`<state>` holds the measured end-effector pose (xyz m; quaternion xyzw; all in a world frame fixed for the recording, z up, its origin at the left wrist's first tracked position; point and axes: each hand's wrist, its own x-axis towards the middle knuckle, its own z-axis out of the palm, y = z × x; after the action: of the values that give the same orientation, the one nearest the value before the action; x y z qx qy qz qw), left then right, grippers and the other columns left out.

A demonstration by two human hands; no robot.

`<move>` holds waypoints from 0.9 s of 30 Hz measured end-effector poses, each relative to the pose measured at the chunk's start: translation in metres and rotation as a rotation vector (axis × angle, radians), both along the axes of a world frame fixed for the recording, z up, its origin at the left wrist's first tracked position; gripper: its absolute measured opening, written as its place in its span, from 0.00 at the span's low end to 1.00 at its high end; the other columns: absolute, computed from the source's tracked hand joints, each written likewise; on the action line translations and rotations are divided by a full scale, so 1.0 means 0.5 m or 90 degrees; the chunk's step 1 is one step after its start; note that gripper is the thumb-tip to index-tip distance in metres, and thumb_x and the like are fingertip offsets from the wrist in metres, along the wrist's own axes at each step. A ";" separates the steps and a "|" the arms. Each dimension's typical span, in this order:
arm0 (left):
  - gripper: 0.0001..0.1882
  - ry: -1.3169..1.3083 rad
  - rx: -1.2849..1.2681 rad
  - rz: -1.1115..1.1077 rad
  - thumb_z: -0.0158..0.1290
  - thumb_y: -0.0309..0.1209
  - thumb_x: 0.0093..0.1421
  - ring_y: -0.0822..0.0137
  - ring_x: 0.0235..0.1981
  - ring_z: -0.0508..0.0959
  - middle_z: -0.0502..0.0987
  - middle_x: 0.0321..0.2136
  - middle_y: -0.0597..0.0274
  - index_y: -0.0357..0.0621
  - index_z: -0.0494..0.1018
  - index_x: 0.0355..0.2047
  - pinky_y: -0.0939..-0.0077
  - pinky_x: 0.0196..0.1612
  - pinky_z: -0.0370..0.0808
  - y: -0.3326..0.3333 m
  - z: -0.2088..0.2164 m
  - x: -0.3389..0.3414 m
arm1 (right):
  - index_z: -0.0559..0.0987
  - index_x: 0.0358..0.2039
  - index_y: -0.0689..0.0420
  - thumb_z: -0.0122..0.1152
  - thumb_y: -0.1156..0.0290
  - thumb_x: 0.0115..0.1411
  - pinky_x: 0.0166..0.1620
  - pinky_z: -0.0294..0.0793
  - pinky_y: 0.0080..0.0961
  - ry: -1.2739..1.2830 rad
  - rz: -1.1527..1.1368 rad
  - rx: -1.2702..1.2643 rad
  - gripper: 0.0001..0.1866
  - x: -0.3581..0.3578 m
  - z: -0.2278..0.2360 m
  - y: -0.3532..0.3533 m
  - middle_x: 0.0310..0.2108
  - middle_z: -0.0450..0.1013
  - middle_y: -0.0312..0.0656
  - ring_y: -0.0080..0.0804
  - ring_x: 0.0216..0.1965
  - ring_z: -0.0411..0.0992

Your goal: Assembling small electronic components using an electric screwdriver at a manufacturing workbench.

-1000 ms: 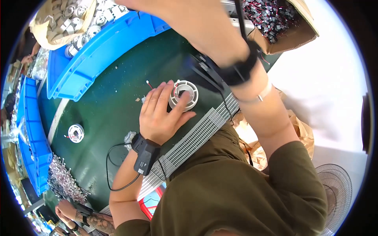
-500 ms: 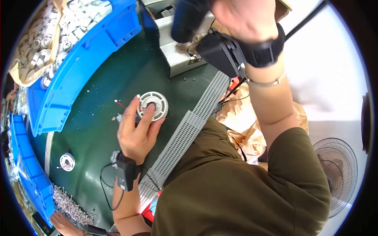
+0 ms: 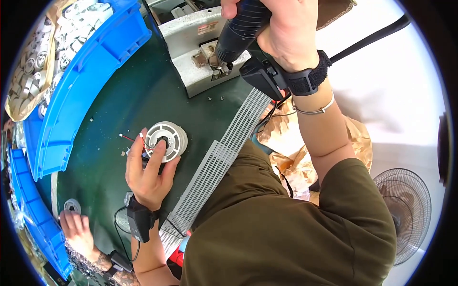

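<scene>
My left hand [image 3: 149, 186] is closed around a round white plastic housing [image 3: 179, 143] with a slotted ring face, resting on the green table. Its thumb and fingers press on the housing's face and rim. A thin red and black wire with a small white connector [image 3: 120, 135] sticks out beside the fingers. My right hand [image 3: 291, 35] grips a black electric screwdriver [image 3: 242, 28], tilted with its tip down at the small metal mechanism of a grey metal screw feeder [image 3: 183, 64]. The exact contact of the tip is too small to make out.
Blue bins [image 3: 90, 86] with white round parts stand at the far left. A perforated grey strip [image 3: 224, 148] lines the table's near edge. A co-worker's hand [image 3: 78, 233] reaches to a round part [image 3: 72, 205] at left. Two loose screws [image 3: 210, 98] lie before the feeder.
My right hand has brought the screwdriver down to the feeder's mechanism. The left hand still holds the housing, now tilted. The co-worker's hand has moved up to the round part. The view has shifted.
</scene>
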<state>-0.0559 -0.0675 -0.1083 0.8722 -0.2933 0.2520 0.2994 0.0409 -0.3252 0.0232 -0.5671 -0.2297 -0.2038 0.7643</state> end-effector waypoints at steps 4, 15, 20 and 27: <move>0.22 -0.005 -0.008 -0.012 0.66 0.26 0.39 0.49 0.40 0.77 0.71 0.47 0.40 0.41 0.78 0.39 0.66 0.40 0.76 -0.001 -0.001 0.003 | 0.71 0.36 0.64 0.60 0.79 0.52 0.24 0.69 0.19 -0.047 0.050 0.014 0.11 0.005 -0.003 -0.001 0.22 0.69 0.38 0.23 0.19 0.68; 0.21 -0.006 -0.022 -0.018 0.67 0.26 0.40 0.50 0.39 0.77 0.72 0.45 0.42 0.41 0.78 0.37 0.67 0.39 0.77 -0.011 0.017 0.010 | 0.67 0.44 0.69 0.57 0.71 0.54 0.24 0.71 0.24 -0.027 0.179 0.144 0.20 -0.028 -0.023 0.008 0.23 0.69 0.45 0.32 0.18 0.70; 0.20 -0.024 -0.059 -0.024 0.68 0.27 0.39 0.53 0.38 0.78 0.73 0.44 0.45 0.42 0.78 0.36 0.69 0.37 0.78 -0.012 0.014 0.011 | 0.67 0.44 0.71 0.55 0.69 0.58 0.24 0.70 0.23 0.024 0.189 0.158 0.19 -0.072 0.028 0.104 0.22 0.69 0.46 0.32 0.18 0.69; 0.19 -0.023 -0.077 -0.017 0.67 0.27 0.39 0.55 0.38 0.78 0.74 0.44 0.49 0.41 0.78 0.34 0.69 0.36 0.78 -0.018 0.013 0.008 | 0.67 0.44 0.71 0.54 0.71 0.59 0.23 0.70 0.24 0.059 0.202 -0.009 0.17 -0.077 0.023 0.152 0.22 0.70 0.46 0.32 0.18 0.69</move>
<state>-0.0518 -0.0764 -0.1020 0.8440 -0.2947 0.2807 0.3494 0.0023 -0.2490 0.0348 -0.5380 -0.2822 -0.0527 0.7926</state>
